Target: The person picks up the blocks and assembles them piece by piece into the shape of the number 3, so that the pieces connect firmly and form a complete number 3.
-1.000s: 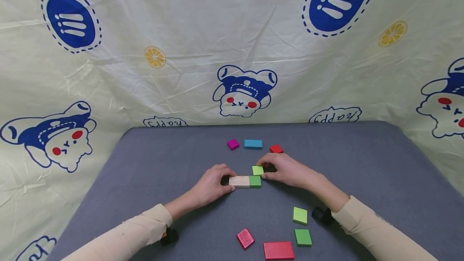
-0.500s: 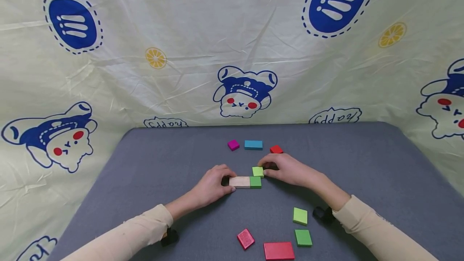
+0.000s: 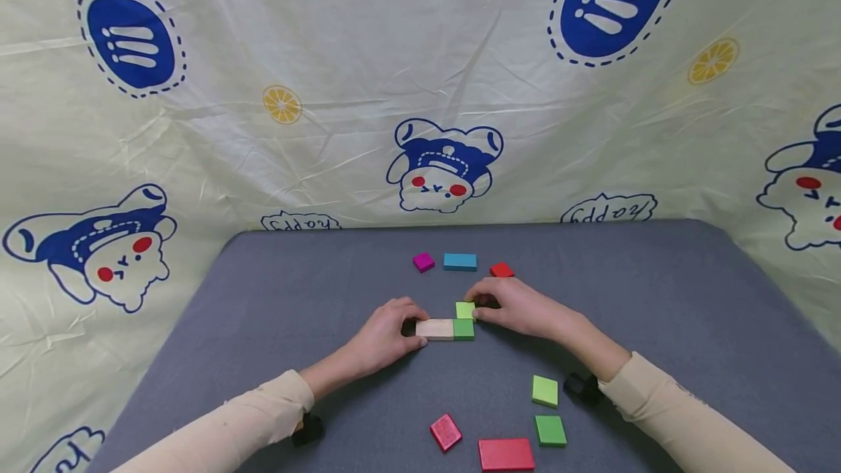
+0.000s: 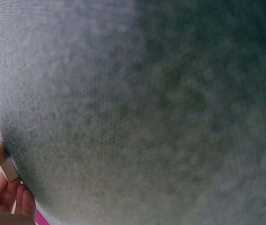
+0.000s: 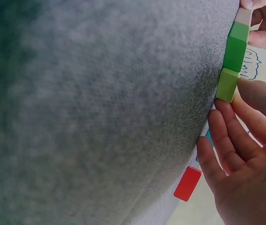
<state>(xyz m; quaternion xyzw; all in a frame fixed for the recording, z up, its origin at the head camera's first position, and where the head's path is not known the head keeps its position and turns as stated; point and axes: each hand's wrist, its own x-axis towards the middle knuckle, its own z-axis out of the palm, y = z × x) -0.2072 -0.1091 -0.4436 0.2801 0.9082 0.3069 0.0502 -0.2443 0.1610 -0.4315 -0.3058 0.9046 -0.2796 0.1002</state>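
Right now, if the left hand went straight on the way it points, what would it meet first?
Likely the green block, which seems to butt against the right end of the pale wooden block that the left hand pinches.

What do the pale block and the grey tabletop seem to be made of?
The pale block looks like wood, probably unpainted, given its matte beige face. The grey tabletop seems fabric-covered, dull, with fine woven-looking texture in the wrist views.
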